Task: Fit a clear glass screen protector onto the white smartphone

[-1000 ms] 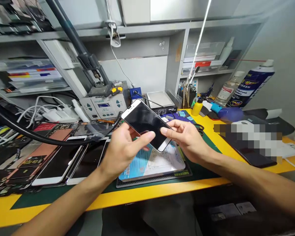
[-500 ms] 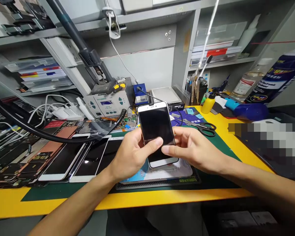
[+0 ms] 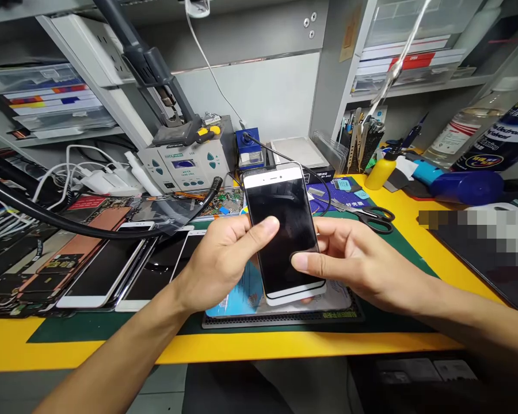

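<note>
one phone (image 3: 285, 238) in left grip (image 3: 224, 259), right grip (image 3: 356, 261); liquid (image 3: 477, 118) in bottle (image 3: 454, 137)

The left hand (image 3: 218, 261) and the right hand (image 3: 354, 264) hold together one phone (image 3: 290, 230); both thumbs (image 3: 263, 231) touch its dark screen (image 3: 285, 207). A pair of scissors (image 3: 361, 213) lies beyond the right hand.
</note>
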Available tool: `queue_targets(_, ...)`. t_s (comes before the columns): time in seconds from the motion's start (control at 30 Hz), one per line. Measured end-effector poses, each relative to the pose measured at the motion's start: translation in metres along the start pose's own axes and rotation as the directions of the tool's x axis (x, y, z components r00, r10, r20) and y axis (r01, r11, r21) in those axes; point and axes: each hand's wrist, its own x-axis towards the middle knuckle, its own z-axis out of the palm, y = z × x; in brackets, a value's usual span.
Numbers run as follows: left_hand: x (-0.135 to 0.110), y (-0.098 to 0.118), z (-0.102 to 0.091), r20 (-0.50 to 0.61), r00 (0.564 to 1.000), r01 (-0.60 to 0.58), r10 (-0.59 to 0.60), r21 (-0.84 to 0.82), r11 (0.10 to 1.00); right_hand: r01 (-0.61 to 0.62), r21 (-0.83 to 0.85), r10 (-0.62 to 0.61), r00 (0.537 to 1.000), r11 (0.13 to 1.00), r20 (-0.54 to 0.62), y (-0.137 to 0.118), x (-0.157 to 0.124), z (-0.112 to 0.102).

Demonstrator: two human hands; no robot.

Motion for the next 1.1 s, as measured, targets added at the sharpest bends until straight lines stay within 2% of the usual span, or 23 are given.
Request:
queue_targets(0.13, 0.0013, 0.0014, -0.0034, 0.107, 0.993, -0.046, 0.039, 0.06, 0.997, -0.003, 0.019, 0.002, 1.0, 1.0, 0.007, 0.002, 0.0007, -0.0015)
queue_targets(0.27, 0.0017, 0.0023, -0.0041, 0.166, 0.983, -0.079, 0.074, 0.025, 0.997, -0.004, 0.013, 0.004, 1.0, 1.0, -0.001, 0.0026, 0.0001, -0.0009)
queue_targets(0.67, 0.0017, -0.0033, -0.0018, 0.178, 0.978, -0.102, 0.112, -0.065, 0.993, -0.032, 0.046, 0.032, 0.999, 0.998, 0.009, 0.0043, 0.0015, 0.0016)
queue_targets(0.8, 0.0027, -0.0025, -0.0014, 0.109, 0.989, -0.087, 0.1, -0.115, 0.99, -0.023, 0.013, 0.023, 1.0, 1.0, 0.01, 0.0037, 0.0012, 0.0031)
queue_targets(1.0, 0.0063, -0.0057, -0.0056, -0.008, 1.0, 0.016, -0.018, -0.168, 0.986, -0.031, -0.037, 0.031, 0.999, 0.999, -0.014, 0.0012, 0.0014, 0.0034)
queue_targets(1.1, 0.0076, -0.0059, -0.0077, -0.022, 0.998, 0.046, -0.051, -0.177, 0.983, -0.039, -0.065, 0.039, 0.999, 0.997, 0.006, 0.0007, 0.0017, 0.0024)
